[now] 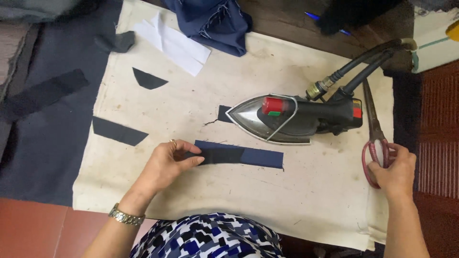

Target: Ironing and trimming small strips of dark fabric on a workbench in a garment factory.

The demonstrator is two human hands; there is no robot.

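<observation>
While my left hand (167,165) pins the narrow navy fabric strip (239,155) flat against the cream pressing cloth (296,191), its fingertips pinch a darker black patch lying on the strip's near end, seemingly to keep both layers lined up. That strip lies just in front of the grey steam iron with black handle and red dial (291,117), which rests on its soleplate, point toward the left, its two black hoses (363,64) trailing off behind it. To the iron's right, my right hand (394,167) has its fingers closed around the red loop handles of the long steel scissors (375,129), blades pointing away from me. I count one iron, one pair of scissors, and one navy strip. Left of the iron I count three loose dark cut pieces on the cloth: a small wedge (149,79), a longer slanted piece (118,131), and a small square (224,113) half tucked by the iron's tip. Beyond the iron lie a white paper piece (174,45) and a heaped navy garment (215,21).
</observation>
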